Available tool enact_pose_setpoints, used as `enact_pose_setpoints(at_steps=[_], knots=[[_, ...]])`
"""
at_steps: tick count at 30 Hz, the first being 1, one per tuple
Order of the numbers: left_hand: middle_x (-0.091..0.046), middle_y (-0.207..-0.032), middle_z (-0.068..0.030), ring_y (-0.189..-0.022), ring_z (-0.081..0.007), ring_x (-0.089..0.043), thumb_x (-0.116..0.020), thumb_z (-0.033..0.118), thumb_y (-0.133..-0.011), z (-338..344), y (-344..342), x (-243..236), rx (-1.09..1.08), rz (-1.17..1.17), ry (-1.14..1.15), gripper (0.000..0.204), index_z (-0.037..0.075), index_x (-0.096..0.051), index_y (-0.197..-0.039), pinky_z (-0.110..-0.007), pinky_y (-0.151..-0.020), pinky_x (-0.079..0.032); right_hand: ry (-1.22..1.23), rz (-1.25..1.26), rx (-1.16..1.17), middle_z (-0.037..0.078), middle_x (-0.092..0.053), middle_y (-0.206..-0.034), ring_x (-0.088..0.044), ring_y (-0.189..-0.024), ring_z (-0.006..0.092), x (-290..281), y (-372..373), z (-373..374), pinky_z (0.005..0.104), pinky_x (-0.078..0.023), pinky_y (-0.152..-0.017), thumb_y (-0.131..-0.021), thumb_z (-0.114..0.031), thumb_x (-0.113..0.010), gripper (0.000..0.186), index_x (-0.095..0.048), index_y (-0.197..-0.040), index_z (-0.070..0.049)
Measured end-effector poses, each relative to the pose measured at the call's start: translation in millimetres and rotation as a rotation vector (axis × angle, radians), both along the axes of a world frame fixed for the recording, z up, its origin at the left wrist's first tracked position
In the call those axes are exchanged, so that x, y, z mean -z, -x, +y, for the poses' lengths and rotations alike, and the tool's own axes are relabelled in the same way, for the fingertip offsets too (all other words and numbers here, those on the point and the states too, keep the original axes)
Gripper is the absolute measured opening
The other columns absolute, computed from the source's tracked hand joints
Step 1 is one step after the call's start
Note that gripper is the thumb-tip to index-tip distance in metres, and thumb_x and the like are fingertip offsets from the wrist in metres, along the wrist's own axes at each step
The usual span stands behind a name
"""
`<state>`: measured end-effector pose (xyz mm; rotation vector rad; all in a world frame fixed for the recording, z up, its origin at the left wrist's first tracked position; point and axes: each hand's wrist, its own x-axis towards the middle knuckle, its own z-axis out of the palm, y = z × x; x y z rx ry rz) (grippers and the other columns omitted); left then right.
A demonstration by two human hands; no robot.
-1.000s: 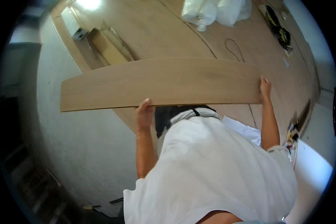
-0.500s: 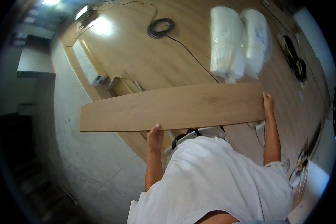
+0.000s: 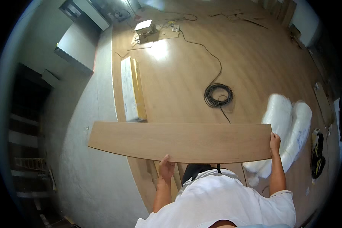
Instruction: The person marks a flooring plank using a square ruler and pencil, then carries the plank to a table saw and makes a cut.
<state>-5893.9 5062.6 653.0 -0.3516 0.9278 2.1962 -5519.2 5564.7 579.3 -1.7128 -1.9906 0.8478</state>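
Plank [image 3: 180, 141] spans the middle of the frame, one long wood-tone board held level above the floor, crosswise in front of the person in a white shirt [image 3: 220, 201]. Left hand [image 3: 165, 169] grips its near long edge at lower centre, thumb on top and fingers curled under. Right hand [image 3: 274, 142] closes around the plank's right end, fingers wrapped over the corner. Both hands hold it; neither is spread flat.

Judged from the grip, the long left part overhangs unsupported, so the board could dip or twist, and swinging it could knock the box [image 3: 132, 89] or the wall [image 3: 91, 159] at left. The cable coil [image 3: 217, 95] lying just beyond the plank looks like a trip hazard for anyone stepping forward with sight blocked by the board.

Counted, near to far: one plank in hand, two white wrapped rolls [image 3: 288, 133] at right, touching each other on the floor [image 3: 254, 57], one dark tool [image 3: 317, 154] by the right rim, one coiled black cable, one long flat box at centre left, and one small bright device [image 3: 145, 27] at the top among offcuts.
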Motion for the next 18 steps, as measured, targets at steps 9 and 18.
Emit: enact_pose_setpoints(at_steps=[9,18], knots=[[-0.070,-0.117,-0.0076,-0.110,-0.0212,-0.066,-0.064,0.014,-0.094,128,226,-6,0.173,-0.024,0.009,0.028,0.004,-0.065,-0.120,-0.038,-0.101,-0.048,0.069,-0.023,0.111,0.016,-0.064,-0.076,-0.055,-0.069,0.0230,-25,183,119,0.0391,-0.047,-0.072,-0.101,-0.028,-0.053,0.040,-0.064,-0.085,0.007],[-0.072,-0.097,-0.0035,-0.093,-0.0155,-0.067,-0.068,0.015,-0.095,278,535,-3,0.120,0.119,0.116,0.013,0.003,-0.070,-0.099,-0.032,-0.087,-0.053,0.226,0.160,0.128,0.012,-0.072,-0.099,-0.061,-0.086,0.0202,17,462,245,0.0350,-0.049,-0.082,-0.099,-0.027,-0.057,0.040,-0.069,-0.104,0.010]])
